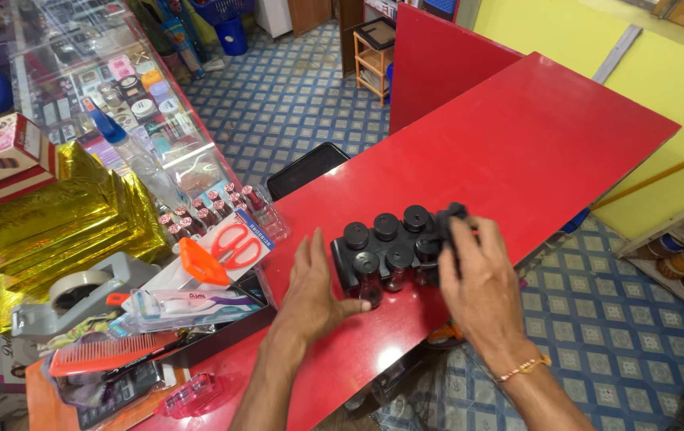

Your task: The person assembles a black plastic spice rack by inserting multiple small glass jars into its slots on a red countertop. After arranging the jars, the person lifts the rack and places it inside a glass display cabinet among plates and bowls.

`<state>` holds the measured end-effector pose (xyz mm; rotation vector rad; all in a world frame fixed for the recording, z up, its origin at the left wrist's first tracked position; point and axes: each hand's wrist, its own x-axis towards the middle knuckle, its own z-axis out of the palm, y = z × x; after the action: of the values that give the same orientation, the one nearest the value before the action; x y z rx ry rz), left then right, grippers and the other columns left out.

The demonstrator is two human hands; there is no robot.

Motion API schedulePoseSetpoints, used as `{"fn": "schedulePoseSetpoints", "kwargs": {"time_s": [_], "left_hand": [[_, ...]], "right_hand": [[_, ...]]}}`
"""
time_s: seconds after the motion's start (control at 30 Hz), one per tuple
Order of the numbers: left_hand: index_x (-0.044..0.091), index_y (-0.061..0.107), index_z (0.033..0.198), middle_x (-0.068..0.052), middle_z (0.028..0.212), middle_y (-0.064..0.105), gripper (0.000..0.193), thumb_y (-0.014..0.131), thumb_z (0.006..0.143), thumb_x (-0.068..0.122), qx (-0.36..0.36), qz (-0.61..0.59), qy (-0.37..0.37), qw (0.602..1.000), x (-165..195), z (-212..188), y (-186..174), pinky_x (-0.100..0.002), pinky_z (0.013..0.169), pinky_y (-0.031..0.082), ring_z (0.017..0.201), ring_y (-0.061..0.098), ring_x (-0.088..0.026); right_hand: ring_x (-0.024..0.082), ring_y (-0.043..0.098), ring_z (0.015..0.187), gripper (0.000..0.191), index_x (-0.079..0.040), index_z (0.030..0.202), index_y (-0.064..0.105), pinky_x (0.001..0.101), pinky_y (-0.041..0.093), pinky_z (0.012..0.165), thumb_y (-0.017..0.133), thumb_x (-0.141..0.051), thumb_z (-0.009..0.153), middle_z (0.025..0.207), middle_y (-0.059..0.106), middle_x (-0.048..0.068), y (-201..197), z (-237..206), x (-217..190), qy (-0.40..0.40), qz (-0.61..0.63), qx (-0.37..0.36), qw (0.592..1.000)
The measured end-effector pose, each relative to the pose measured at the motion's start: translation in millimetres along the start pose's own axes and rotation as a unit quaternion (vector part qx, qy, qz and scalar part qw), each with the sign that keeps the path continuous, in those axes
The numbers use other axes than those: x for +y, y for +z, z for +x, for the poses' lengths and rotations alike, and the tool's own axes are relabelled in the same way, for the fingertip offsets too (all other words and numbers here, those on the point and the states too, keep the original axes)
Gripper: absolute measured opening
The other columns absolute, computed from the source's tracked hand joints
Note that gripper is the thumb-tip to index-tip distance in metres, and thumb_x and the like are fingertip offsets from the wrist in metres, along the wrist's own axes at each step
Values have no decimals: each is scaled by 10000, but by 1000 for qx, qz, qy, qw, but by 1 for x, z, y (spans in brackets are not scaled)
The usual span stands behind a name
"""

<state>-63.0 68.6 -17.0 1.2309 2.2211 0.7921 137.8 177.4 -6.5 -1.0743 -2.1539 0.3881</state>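
Observation:
A black tray of small dark bottles with black caps (386, 251) sits on the red counter (517, 144). My left hand (314, 291) lies flat on the counter, its fingertips touching the tray's near left corner. My right hand (469, 275) grips one black-capped bottle (449, 219) at the tray's right end, fingers closed round it. A thin bracelet shows on my right wrist.
To the left stand a tape dispenser (70, 291), orange scissors in a pack (234, 243), an orange comb (106, 353), gold foil packs (63, 223) and a clear box of small bottles (214, 209). A glass display case (118, 88) is behind. The counter's front edge drops to tiled floor.

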Motion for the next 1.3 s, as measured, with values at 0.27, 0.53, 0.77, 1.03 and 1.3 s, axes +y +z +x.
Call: {"fn": "schedulePoseSetpoints", "kwargs": {"time_s": [0.27,0.53,0.77,1.03,1.3], "left_hand": [[56,329,1510,-163,1494,435,1132,961,575,140,6,-8,97,995,-19,26,23,-419,1159,406,1407,442,-354],[70,470,1309,-168,1306,543,972,995,498,172,49,-30,31,998,-7,9,38,-460,1028,503,1249,557,-378],[62,482,1273,-149,1269,558,927,990,506,175,80,-35,21,996,9,-50,30,-482,968,528,1167,611,-368],[59,498,1282,-159,1260,569,889,965,531,156,7,-56,85,995,-9,-128,-3,-473,929,549,1127,632,-382],[93,523,1282,-122,1271,591,865,959,535,129,-104,-49,168,979,14,-208,-11,-462,956,533,1162,629,-346]], "right_hand": [[379,581,1044,365,-32,1165,679,460,541,884,652,-15,802,1163,586,178,12,-5,-51,-135,-44,-82,986],[354,580,1080,334,-13,1148,690,450,519,921,627,-16,820,1155,607,161,7,-47,-50,-107,97,-64,987],[415,605,1007,297,61,1159,614,476,487,888,492,-123,961,1053,617,232,-17,-79,-51,24,102,83,991],[365,594,709,363,23,894,576,456,446,660,548,-302,1054,782,597,224,-47,-150,-139,238,42,142,960],[316,682,550,249,-80,1070,685,455,495,548,585,-223,893,692,698,163,-96,-243,-185,382,23,194,903]]}}
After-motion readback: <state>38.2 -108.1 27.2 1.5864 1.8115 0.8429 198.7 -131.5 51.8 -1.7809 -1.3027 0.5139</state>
